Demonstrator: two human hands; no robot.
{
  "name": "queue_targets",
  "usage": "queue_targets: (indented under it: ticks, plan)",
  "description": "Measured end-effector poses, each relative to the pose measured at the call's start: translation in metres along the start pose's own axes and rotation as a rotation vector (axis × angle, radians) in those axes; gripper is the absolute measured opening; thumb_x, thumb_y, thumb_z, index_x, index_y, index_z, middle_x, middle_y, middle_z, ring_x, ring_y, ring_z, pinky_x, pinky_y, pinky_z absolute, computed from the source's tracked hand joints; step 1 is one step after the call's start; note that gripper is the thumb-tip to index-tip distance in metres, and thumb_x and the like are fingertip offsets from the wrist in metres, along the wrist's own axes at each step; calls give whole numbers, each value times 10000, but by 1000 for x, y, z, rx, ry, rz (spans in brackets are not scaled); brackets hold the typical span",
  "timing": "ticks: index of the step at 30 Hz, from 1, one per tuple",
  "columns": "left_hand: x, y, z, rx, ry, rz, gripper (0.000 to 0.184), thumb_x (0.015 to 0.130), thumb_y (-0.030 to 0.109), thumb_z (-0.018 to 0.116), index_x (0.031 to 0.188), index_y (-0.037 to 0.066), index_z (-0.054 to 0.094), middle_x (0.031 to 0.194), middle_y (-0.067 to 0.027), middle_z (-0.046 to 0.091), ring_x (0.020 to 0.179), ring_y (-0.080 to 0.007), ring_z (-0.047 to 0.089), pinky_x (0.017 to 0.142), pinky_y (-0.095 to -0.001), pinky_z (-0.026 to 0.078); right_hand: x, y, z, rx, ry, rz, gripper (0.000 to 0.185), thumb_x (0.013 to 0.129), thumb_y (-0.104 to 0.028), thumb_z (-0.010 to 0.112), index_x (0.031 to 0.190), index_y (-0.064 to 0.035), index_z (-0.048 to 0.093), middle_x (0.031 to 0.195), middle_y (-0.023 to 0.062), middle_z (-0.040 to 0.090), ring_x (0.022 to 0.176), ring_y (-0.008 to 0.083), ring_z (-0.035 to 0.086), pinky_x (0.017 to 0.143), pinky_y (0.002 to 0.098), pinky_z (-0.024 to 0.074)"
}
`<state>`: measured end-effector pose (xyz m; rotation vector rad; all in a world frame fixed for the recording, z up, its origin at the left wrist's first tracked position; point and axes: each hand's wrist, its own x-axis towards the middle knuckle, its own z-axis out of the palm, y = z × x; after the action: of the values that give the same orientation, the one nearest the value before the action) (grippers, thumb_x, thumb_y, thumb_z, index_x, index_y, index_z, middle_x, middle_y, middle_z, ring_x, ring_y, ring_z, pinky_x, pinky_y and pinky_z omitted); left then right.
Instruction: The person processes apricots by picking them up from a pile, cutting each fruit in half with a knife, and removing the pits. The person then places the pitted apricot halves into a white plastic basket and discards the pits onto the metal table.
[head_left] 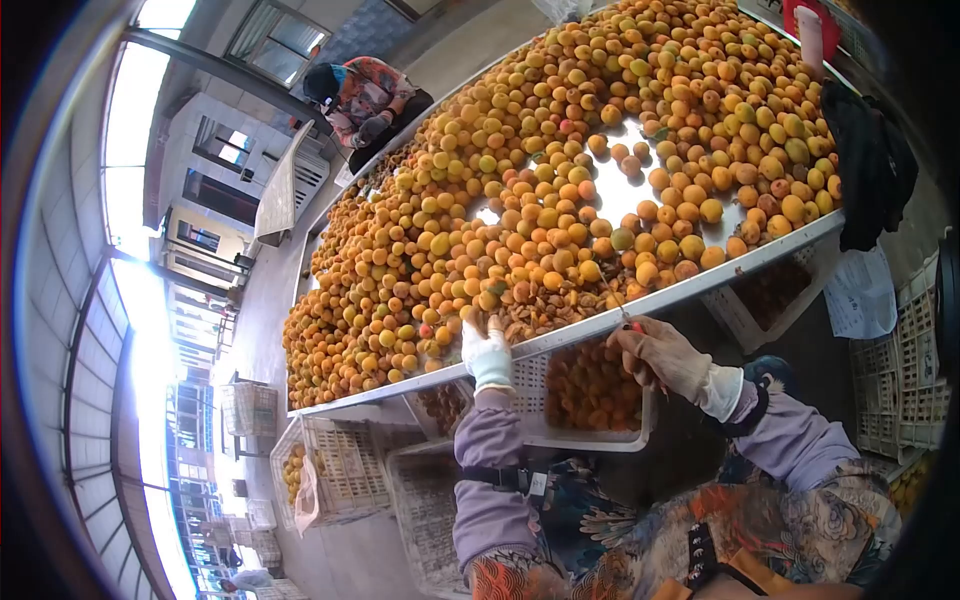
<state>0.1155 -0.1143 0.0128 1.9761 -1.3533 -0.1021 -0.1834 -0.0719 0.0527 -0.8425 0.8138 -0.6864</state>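
Ripe orange-yellow apricots (440, 243) cover a large metal-rimmed table (690, 291) in a thick heap. My left hand (486, 352), in a white glove, reaches over the table's near edge, fingers apart and touching the fruit. Just right of it lies a strip of brownish, split apricot pieces (540, 313). My right hand (672, 358), in a stained glove, is closed at the edge around a thin metal tool (613, 296) with a bit of red at its handle. Its exact kind is too small to make out. Below the hands, a white crate (598, 440) holds apricot pieces.
More plastic crates stand below the table, one with apricots (330, 450) at left. Stacked crates (905, 370) are at right. Dark cloth (868, 165) hangs over the table's right end near a pink bottle (808, 40). Another person (370, 100) works at the far side.
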Motion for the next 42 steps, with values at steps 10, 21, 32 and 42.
queue_targets:
  ticks: [10,21,32,42]
  plan:
    - [77,-6,29,474,-324,-243,491,867,380,492,1262,90,467,1119,-186,608,1044,-340,575,883,-407,443,10,-2,-7,135,28,46,275,944,-341,482,991,-79,549,631,-24,516,472,47,465,394,179,376]
    - [53,18,69,495,-305,-83,585,834,428,554,1221,13,414,1064,-234,576,951,-358,604,787,-418,492,18,1,14,149,3,108,284,943,-344,485,999,-72,546,630,-16,517,455,54,458,384,184,361]
    - [41,77,95,347,-469,125,712,824,293,536,1431,139,195,1193,-196,517,974,-353,589,819,-427,472,29,9,22,87,21,93,285,945,-342,467,1009,-75,541,602,-22,493,446,52,440,386,185,351]
    - [86,60,87,165,-374,222,469,787,256,585,1233,143,494,1121,-143,581,992,-305,582,870,-395,455,19,-4,9,134,73,120,230,917,-283,513,994,-69,552,631,-14,508,450,53,449,397,189,373]
